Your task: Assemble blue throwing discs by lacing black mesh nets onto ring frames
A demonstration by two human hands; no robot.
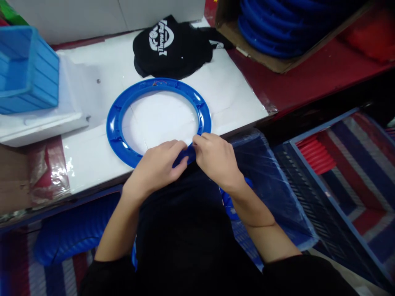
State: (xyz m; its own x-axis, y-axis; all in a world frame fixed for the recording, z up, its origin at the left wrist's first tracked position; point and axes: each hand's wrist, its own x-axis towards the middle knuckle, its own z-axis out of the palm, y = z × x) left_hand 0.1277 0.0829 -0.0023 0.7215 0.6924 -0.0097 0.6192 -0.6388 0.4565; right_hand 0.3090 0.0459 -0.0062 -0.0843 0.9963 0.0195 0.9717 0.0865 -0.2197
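A blue plastic ring (pixel 123 107) lies flat on the white board (pixel 231 98) in front of me. Both hands meet at the ring's near edge. My left hand (pixel 157 166) curls over the rim, fingers closed on it. My right hand (pixel 216 158) pinches the same stretch of rim from the right, thumb and fingers pressed together. A black fabric piece (pixel 173 47) with white printed lettering lies just beyond the ring. Dark cloth covers my lap below the hands.
A blue plastic crate (pixel 27 70) sits on a white foam block (pixel 40 125) at left. A cardboard box (pixel 277 61) with stacked blue rings (pixel 277 24) stands back right. A blue basket (pixel 339 172) with red tubes (pixel 316 154) is on the right.
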